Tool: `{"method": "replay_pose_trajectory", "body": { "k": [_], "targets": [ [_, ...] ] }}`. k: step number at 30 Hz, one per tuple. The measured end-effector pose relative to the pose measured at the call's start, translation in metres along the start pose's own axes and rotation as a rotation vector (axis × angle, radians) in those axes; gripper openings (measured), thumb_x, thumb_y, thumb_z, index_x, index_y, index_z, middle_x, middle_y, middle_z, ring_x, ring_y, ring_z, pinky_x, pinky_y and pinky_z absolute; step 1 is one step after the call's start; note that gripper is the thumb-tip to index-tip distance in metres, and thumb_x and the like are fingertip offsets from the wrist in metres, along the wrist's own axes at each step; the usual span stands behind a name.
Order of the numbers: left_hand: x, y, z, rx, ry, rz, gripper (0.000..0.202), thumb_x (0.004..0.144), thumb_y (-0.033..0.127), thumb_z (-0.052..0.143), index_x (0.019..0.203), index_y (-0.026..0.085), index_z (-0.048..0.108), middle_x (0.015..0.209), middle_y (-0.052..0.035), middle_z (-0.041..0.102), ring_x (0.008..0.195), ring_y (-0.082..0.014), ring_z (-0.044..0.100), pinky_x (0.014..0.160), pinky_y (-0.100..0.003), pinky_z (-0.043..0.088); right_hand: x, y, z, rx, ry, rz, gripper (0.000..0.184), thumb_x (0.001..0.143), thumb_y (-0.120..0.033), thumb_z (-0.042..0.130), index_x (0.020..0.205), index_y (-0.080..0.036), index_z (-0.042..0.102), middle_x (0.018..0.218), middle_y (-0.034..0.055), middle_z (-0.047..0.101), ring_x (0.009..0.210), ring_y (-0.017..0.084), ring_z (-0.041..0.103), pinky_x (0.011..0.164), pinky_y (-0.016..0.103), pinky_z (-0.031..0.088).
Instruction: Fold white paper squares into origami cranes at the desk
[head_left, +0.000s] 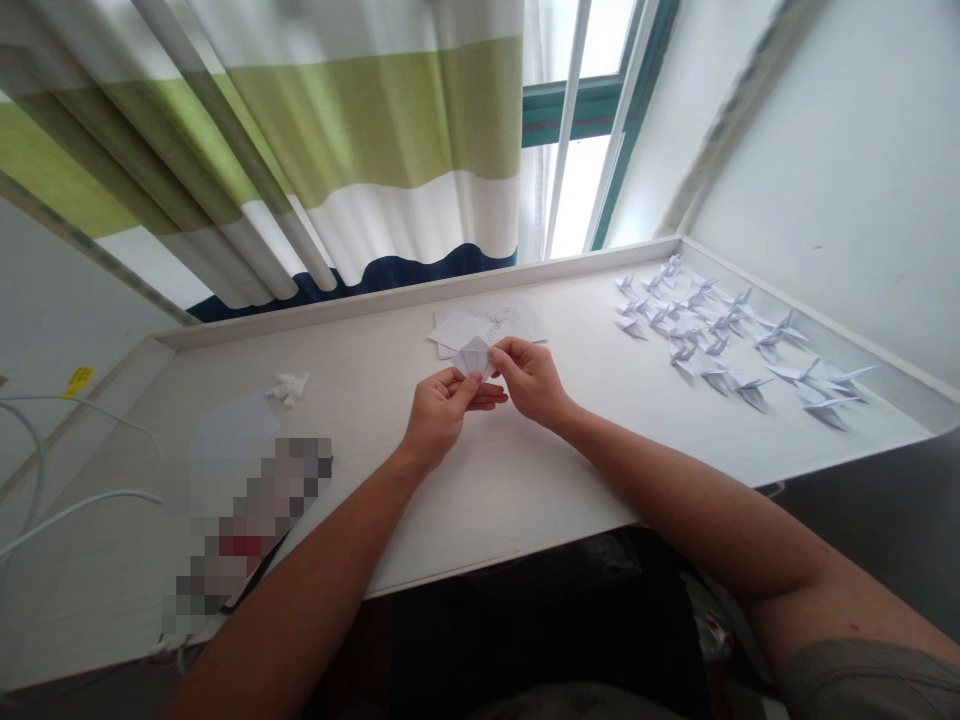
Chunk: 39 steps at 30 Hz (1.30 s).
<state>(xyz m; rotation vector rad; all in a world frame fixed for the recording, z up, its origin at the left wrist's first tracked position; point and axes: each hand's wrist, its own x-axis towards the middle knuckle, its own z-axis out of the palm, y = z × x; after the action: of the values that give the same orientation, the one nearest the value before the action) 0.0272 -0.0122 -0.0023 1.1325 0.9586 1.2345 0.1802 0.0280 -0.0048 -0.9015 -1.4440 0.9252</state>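
Note:
Between my two hands is a small white folded paper [474, 356], roughly diamond-shaped with crease lines on its face. My left hand [442, 410] grips its lower edge, thumb on top and fingers beneath. With thumb and forefinger, my right hand [529, 380] pinches the paper's right side. Just behind the hands lie white paper sheets [454, 328] on the tabletop, next to a sheet with printed or drawn marks [517, 318]. Many folded paper cranes [705, 320] stand grouped at the right end of the table.
The white table [360, 400] has a raised rim at the back and sides. Crumpled tissue [289, 388], pale paper [236, 430] and a blurred-out object [259, 525] lie at left, near white cables [82, 510]. A striped curtain [360, 130] hangs behind.

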Motion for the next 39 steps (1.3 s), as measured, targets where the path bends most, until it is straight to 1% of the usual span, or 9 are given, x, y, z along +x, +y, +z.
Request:
{"method": "replay_pose_trajectory", "body": {
  "k": [9, 13, 17, 21, 25, 31, 34, 37, 39],
  "targets": [
    [0.000, 0.004, -0.001, 0.017, 0.025, 0.007, 0.054, 0.077, 0.061, 0.090, 0.088, 0.012, 0.070, 0.080, -0.0136, 0.081, 0.082, -0.0300, 0.082, 0.082, -0.043, 0.064, -0.003, 0.002, 0.003, 0.041, -0.071, 0.051, 0.044, 0.088, -0.058, 0.068, 0.067, -0.021, 0.059, 0.064, 0.0004, 0.061, 0.063, 0.015, 0.053, 0.060, 0.029, 0.044],
    [0.003, -0.002, -0.005, 0.166, 0.083, 0.030, 0.051, 0.083, 0.061, 0.085, 0.096, 0.015, 0.067, 0.095, -0.0148, 0.081, 0.086, -0.0290, 0.081, 0.079, -0.042, 0.063, -0.003, 0.005, 0.003, -0.018, -0.048, 0.039, 0.044, 0.089, -0.056, 0.068, 0.065, -0.021, 0.058, 0.063, 0.0004, 0.060, 0.063, 0.015, 0.052, 0.061, 0.030, 0.042],
    [0.005, -0.004, -0.013, 0.688, 0.306, 0.486, 0.059, 0.086, 0.043, 0.086, 0.133, 0.021, 0.060, 0.138, -0.0174, 0.071, 0.128, -0.0335, 0.069, 0.102, -0.051, 0.059, 0.000, 0.007, 0.001, -0.087, 0.007, 0.055, 0.043, 0.088, -0.052, 0.068, 0.061, -0.021, 0.059, 0.061, 0.0008, 0.061, 0.062, 0.015, 0.052, 0.062, 0.031, 0.042],
    [0.007, -0.005, -0.019, 1.086, 0.115, 0.698, 0.054, 0.097, 0.042, 0.074, 0.145, 0.019, 0.061, 0.155, -0.0194, 0.061, 0.150, -0.0370, 0.052, 0.125, -0.061, 0.042, 0.003, 0.005, -0.001, 0.017, 0.010, 0.137, 0.041, 0.087, -0.053, 0.071, 0.063, -0.019, 0.066, 0.062, 0.0021, 0.065, 0.062, 0.016, 0.058, 0.064, 0.031, 0.047],
    [0.009, -0.009, -0.024, 1.136, 0.006, 0.693, 0.042, 0.108, 0.028, 0.052, 0.148, 0.017, 0.062, 0.150, -0.0172, 0.068, 0.147, -0.0320, 0.059, 0.122, -0.056, 0.048, 0.004, 0.005, 0.000, 0.113, -0.043, 0.175, 0.047, 0.085, -0.060, 0.076, 0.064, -0.019, 0.068, 0.064, 0.0026, 0.067, 0.063, 0.015, 0.059, 0.065, 0.030, 0.050],
    [0.010, -0.005, -0.025, 1.195, 0.040, 0.700, 0.036, 0.108, 0.027, 0.052, 0.134, 0.014, 0.073, 0.146, -0.0172, 0.070, 0.143, -0.0348, 0.061, 0.121, -0.057, 0.049, 0.002, 0.009, 0.004, 0.057, -0.182, 0.190, 0.059, 0.085, -0.073, 0.072, 0.064, -0.018, 0.068, 0.065, 0.0035, 0.067, 0.066, 0.016, 0.058, 0.066, 0.031, 0.049],
    [0.009, -0.002, -0.024, 1.154, 0.039, 0.654, 0.037, 0.109, 0.028, 0.050, 0.131, 0.013, 0.076, 0.136, -0.0172, 0.076, 0.132, -0.0335, 0.068, 0.116, -0.054, 0.053, 0.002, 0.008, 0.001, -0.030, -0.131, 0.188, 0.063, 0.090, -0.075, 0.065, 0.062, -0.019, 0.065, 0.064, 0.0040, 0.065, 0.065, 0.017, 0.059, 0.066, 0.034, 0.049],
    [0.009, -0.002, -0.024, 0.980, 0.072, 0.538, 0.037, 0.108, 0.035, 0.055, 0.128, 0.016, 0.078, 0.130, -0.0144, 0.079, 0.124, -0.0324, 0.073, 0.111, -0.049, 0.056, 0.005, 0.003, -0.008, -0.175, 0.035, 0.010, 0.051, 0.093, -0.067, 0.068, 0.072, -0.021, 0.065, 0.074, 0.0045, 0.069, 0.074, 0.020, 0.064, 0.073, 0.036, 0.052],
    [0.008, -0.003, -0.023, 0.802, 0.096, 0.414, 0.037, 0.105, 0.043, 0.060, 0.119, 0.018, 0.082, 0.120, -0.0114, 0.083, 0.115, -0.0320, 0.077, 0.104, -0.047, 0.060, 0.007, 0.000, -0.015, -0.214, 0.013, -0.178, 0.039, 0.095, -0.061, 0.070, 0.098, -0.023, 0.072, 0.103, 0.0077, 0.076, 0.098, 0.024, 0.069, 0.086, 0.040, 0.056]
  ]
}}
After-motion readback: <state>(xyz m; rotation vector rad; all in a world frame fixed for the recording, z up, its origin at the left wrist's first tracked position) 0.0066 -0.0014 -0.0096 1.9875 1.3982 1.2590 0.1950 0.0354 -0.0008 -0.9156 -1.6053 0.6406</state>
